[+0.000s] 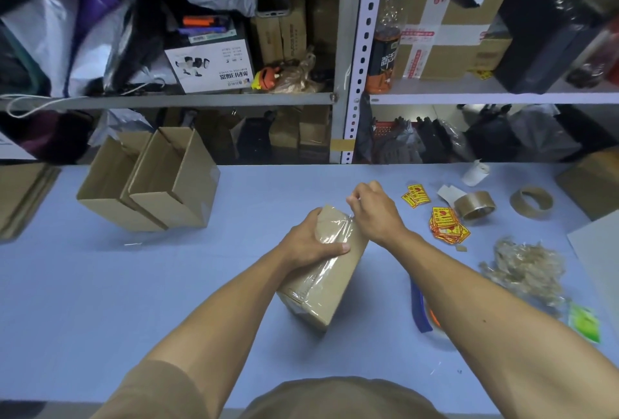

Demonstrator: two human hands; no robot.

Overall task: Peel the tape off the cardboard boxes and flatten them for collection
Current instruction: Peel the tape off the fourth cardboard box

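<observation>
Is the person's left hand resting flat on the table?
No, the left hand grips the top of the taped box while the right hand pulls tape.

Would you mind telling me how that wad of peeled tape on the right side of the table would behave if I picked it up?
The wad of peeled tape looks loose and crumpled, so it is probably very light and floppy, squashing in the hand. Being used tape, it may well cling to skin or to the table. Its ragged shape suggests it will not roll.

I see the taped box [321, 271] at frame centre on the table [167, 284], two open boxes [150, 181] upper left, tape rolls [475, 204] and stickers [445, 221] at right, shelves [201, 98] behind.
</observation>
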